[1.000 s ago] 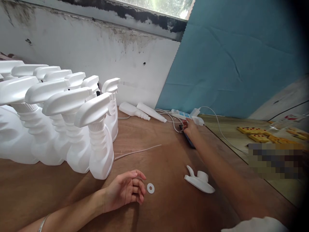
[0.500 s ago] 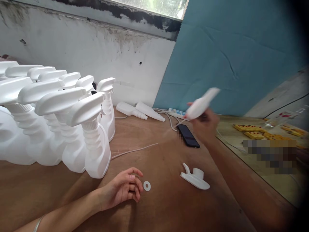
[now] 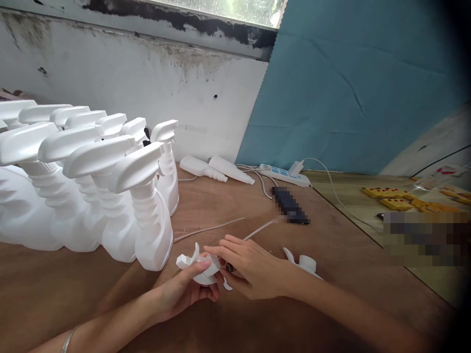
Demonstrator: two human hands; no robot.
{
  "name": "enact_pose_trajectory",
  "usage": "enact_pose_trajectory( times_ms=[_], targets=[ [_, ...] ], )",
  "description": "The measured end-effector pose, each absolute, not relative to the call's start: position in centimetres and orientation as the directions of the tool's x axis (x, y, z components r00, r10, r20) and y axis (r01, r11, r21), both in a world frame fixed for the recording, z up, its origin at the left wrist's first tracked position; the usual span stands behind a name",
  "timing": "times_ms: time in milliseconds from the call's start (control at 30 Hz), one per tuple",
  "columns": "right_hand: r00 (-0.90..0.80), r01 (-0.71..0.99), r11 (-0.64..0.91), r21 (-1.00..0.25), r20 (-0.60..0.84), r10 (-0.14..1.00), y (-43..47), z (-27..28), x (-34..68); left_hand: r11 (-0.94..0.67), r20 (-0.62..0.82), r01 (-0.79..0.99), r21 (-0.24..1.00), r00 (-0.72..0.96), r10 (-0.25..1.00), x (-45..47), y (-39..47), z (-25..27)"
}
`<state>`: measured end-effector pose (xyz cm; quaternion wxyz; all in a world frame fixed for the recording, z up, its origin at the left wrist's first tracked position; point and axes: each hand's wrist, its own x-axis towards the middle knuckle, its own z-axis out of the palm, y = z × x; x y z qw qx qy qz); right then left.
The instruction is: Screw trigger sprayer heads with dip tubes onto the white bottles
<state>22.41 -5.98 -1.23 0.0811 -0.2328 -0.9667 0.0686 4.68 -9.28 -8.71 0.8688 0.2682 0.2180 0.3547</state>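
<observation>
My left hand (image 3: 180, 291) grips a white spray trigger head (image 3: 206, 279) low over the table, its trigger pointing up. My right hand (image 3: 250, 269) closes on the collar end of the same head, and its fingers hide that end. A thin white tube (image 3: 258, 229) sticks out from behind the right hand; where it joins is hidden. Under the fingers a white washer (image 3: 227, 285) shows only in part. Beyond the right wrist lies a second trigger head (image 3: 307, 264), partly covered by the forearm. Another thin tube (image 3: 209, 228) rests flat on the table.
Rows of white spray bottles (image 3: 152, 230) with heads fitted stand at the left. Two white bottles (image 3: 200, 167) lie by the wall. A power strip (image 3: 283, 174), a dark phone (image 3: 290, 206) and cables are at the back; yellow pieces (image 3: 384, 192) sit on the right-hand surface.
My right hand has brought the trigger head from the back right to the front middle. My left hand, open beside the washer before, now grips that head.
</observation>
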Motion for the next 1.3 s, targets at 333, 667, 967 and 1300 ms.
enact_pose_trajectory(
  times_ms=[333,667,967,1300],
  targets=[
    [-0.780,0.420,0.907,-0.043,0.494,0.385,-5.9,-4.0,22.6,0.565,-0.192,-0.490,0.664,0.619,0.761,4.8,-9.5,-8.3],
    [-0.787,0.260,0.912,0.318,0.617,0.009,-5.7,-3.7,23.4,0.539,-0.148,-0.470,0.699,0.643,0.752,4.7,-9.5,-7.9],
    [-0.826,0.243,0.969,0.038,0.532,0.186,-4.7,-2.1,23.0,0.526,-0.152,-0.427,0.735,0.654,0.742,4.8,-9.4,-8.0],
    [-0.812,0.323,0.762,-0.562,0.250,0.528,-1.0,-3.1,22.3,0.527,-0.226,-0.549,0.648,0.523,0.822,5.5,-9.1,-7.7]
  ],
)
